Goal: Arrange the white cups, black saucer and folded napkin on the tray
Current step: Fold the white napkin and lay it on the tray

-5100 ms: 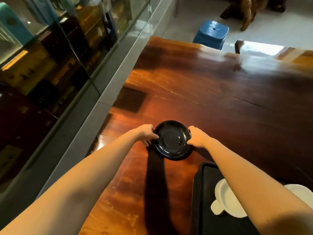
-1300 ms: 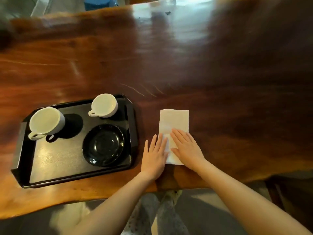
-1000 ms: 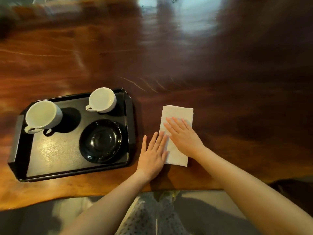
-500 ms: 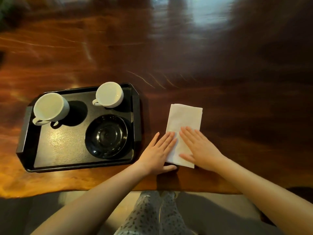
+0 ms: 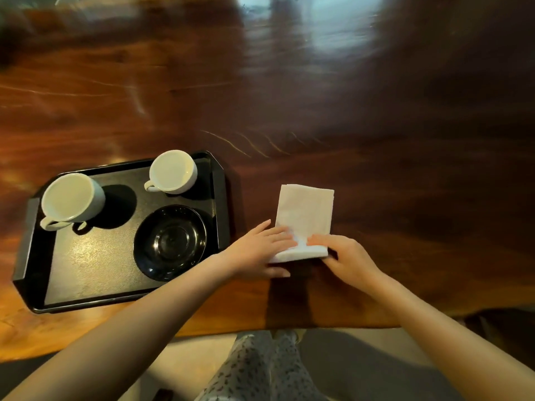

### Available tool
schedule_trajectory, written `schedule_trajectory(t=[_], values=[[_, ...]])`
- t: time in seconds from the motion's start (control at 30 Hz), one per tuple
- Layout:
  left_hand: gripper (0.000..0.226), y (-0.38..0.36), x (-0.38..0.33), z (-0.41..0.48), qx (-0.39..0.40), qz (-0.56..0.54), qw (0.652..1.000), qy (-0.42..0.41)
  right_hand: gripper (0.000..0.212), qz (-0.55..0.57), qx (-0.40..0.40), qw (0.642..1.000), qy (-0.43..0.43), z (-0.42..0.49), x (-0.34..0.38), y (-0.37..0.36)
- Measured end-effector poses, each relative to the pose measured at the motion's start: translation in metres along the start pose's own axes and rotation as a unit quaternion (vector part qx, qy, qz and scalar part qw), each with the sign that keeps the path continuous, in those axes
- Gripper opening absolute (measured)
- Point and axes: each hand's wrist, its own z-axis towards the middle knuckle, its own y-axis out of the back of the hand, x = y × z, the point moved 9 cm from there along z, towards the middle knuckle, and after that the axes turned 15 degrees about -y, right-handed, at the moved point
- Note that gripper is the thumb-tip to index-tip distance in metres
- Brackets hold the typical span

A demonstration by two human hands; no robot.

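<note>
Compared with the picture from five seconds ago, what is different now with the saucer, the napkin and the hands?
The black saucer, then held by both hands on the bare table, now lies on the tray in front of the two white cups. Both hands let it go: left hand and right hand now pinch the near edge of the folded napkin, which lies on the table beside the tray. The cups stayed on the tray.

Likely home or café: polished slab-wood table (image 5: 318, 117), cup-laden serving tray (image 5: 220, 195).
</note>
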Motion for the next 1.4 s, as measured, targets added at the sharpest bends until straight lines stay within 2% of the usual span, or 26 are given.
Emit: schedule_trajectory(t=[0.07,0.13,0.2,0.27,0.37,0.5,0.6,0.73,0.77,0.83,0.9,0.97,1.07,1.27,1.4], values=[[0.043,0.011,0.007,-0.002,-0.080,-0.111,0.990,0.021,0.030,0.067,0.021,0.997,-0.037,0.007,-0.005,0.005],[0.024,0.024,0.020,-0.005,-0.186,-0.186,0.962,0.070,0.027,0.133,0.033,0.988,-0.076,0.014,-0.011,0.008],[0.025,0.028,0.032,-0.005,-0.259,-0.271,0.917,0.134,0.014,0.183,0.000,0.977,-0.111,0.021,-0.019,0.017],[0.029,0.029,0.044,0.000,-0.322,-0.322,0.869,0.194,0.021,0.189,-0.052,0.970,-0.141,0.028,-0.024,0.025],[0.025,0.031,0.057,0.013,-0.386,-0.299,0.830,0.268,0.028,0.186,-0.115,0.960,-0.177,0.035,-0.026,0.029],[0.040,0.027,0.063,0.024,-0.429,-0.243,0.801,0.339,0.021,0.160,-0.193,0.942,-0.224,0.037,-0.023,0.029],[0.054,0.025,0.060,0.031,-0.425,-0.188,0.813,0.350,0.018,0.107,-0.250,0.926,-0.263,0.036,-0.017,0.031],[0.052,0.033,0.046,0.040,-0.390,-0.028,0.870,0.302,0.026,-0.025,-0.303,0.900,-0.313,0.038,-0.014,0.032],[0.050,0.033,0.046,0.041,-0.376,0.013,0.877,0.299,0.033,-0.045,-0.317,0.899,-0.298,0.040,-0.011,0.033],[0.049,0.030,0.047,0.046,-0.326,0.074,0.897,0.289,0.049,-0.088,-0.335,0.914,-0.211,0.047,0.002,0.033],[0.050,0.020,0.052,0.054,-0.261,0.101,0.922,0.266,0.057,-0.166,-0.278,0.941,-0.098,0.063,0.017,0.018],[0.051,0.011,0.061,0.055,-0.219,0.108,0.932,0.269,0.057,-0.238,-0.192,0.951,-0.036,0.076,0.015,-0.002],[0.051,0.004,0.067,0.053,-0.198,0.113,0.930,0.288,0.056,-0.259,-0.144,0.955,-0.020,0.085,-0.001,-0.008],[0.051,0.005,0.068,0.054,-0.183,0.090,0.935,0.292,0.062,-0.314,-0.131,0.940,-0.011,0.076,-0.031,0.003],[0.052,0.013,0.066,0.054,-0.166,0.123,0.935,0.287,0.060,-0.325,-0.122,0.938,0.000,0.071,-0.040,0.011]])
